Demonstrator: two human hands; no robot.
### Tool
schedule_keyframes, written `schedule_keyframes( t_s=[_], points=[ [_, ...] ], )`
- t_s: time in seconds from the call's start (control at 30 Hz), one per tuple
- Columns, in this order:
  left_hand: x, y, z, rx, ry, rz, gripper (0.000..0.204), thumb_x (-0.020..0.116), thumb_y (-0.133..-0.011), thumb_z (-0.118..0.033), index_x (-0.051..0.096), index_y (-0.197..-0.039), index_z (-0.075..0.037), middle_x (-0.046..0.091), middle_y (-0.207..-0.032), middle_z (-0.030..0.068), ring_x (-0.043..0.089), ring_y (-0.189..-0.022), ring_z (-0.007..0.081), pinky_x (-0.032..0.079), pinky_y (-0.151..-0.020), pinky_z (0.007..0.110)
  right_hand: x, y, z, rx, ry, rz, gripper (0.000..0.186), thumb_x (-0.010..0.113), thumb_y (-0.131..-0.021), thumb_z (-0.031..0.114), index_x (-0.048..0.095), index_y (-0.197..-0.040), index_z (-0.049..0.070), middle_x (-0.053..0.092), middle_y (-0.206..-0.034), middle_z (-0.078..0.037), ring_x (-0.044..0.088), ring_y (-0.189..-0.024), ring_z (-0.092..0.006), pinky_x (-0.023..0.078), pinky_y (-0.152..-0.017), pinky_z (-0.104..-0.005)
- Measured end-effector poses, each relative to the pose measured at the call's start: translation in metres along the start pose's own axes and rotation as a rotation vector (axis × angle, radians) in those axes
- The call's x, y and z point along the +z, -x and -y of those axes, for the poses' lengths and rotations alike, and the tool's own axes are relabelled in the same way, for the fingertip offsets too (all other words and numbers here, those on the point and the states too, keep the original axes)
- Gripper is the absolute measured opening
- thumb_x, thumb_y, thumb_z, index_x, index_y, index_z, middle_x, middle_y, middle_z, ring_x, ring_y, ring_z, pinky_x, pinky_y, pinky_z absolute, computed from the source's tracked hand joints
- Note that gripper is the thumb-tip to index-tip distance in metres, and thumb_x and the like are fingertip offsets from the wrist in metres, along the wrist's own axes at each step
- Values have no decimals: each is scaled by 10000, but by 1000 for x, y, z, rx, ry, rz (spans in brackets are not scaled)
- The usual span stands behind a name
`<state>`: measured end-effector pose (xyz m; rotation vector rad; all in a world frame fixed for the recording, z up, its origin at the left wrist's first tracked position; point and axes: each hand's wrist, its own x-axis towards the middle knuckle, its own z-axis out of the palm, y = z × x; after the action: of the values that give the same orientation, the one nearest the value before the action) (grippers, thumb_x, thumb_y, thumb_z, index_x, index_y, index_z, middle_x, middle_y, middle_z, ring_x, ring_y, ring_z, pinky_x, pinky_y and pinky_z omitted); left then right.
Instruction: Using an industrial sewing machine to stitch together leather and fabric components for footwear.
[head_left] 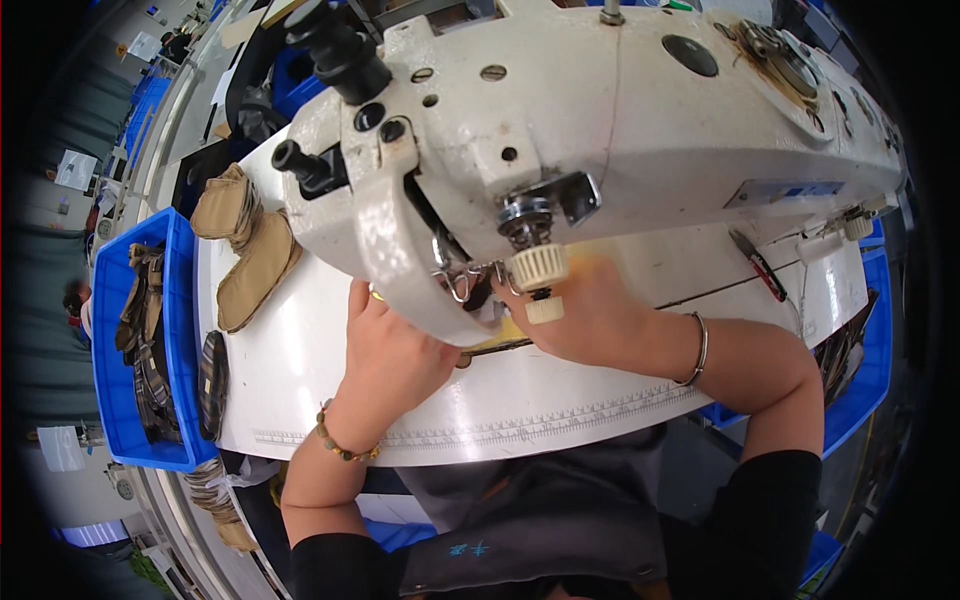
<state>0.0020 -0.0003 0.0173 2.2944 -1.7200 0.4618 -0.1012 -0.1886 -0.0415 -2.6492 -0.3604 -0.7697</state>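
Cannot see much of the sewing spot, because of the big white sewing machine [640,120] right over it. See only part of the left hand [400,350], on the left, with some fingertips tucked behind a curved white guard [385,245]. Spot a gold ring [376,294] there. Find those fingers bent and mostly close together, not spread wide, but cannot tell if holding anything.

On the right, see the back of the right hand [590,320], reaching in under the machine, with fingertips hidden behind a cream knob [540,265]. Cannot tell there between wide, narrow or holding.

Between both hands, low under the machine, make out just a bit of a yellow strip [500,347] with a dark edge, on the white worktop [600,410]. A little farther away, notice a small dark bit [478,292], too covered up to name.

On the far left, see tan cloth pieces [262,265] in a loose pile. More to the left, find a blue bin [182,320] with dark and tan cloth [150,370] inside. To the right of the right hand, see a red and black cutter [765,272] lying flat. Behind the right arm, find another blue bin, partly hidden and hard to see into.
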Motion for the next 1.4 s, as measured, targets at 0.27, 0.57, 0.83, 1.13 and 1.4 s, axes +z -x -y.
schedule_keyframes(
  t_s=[0.27,0.57,0.83,1.13,1.4],
  points=[
    [17,8,27,146,-17,93,386,788,-640,-96,711,-1018,-120,679,-1041,-24,648,-916,192,460,-765,356,11,3,-8,100,16,76,100,673,-632,85,603,-645,15,587,-589,-127,633,-524,-294,495,-476,-397],
    [22,4,25,136,24,-73,392,759,-640,-62,687,-1018,-138,682,-971,1,646,-844,184,450,-735,357,13,1,-10,96,-42,125,141,681,-619,122,616,-571,6,608,-585,-176,614,-533,-358,502,-533,-438],
    [29,4,28,207,36,-149,202,683,-708,-117,712,-906,-95,685,-867,-1,638,-820,160,500,-781,331,12,0,-9,94,-28,99,132,688,-614,143,637,-574,28,615,-588,-158,610,-526,-354,497,-533,-438],
    [23,2,21,94,-6,-25,222,678,-733,-106,704,-952,-82,699,-909,-1,628,-757,161,500,-683,308,13,6,-7,-134,132,125,221,652,-704,115,690,-901,22,584,-584,-104,613,-508,-270,500,-479,-388],
    [34,5,25,191,8,-76,235,679,-743,-123,704,-975,-94,698,-934,-15,607,-686,142,495,-606,276,1,3,4,-142,159,133,306,651,-694,108,674,-961,-39,586,-606,-78,619,-527,-229,492,-461,-369]
  ],
)
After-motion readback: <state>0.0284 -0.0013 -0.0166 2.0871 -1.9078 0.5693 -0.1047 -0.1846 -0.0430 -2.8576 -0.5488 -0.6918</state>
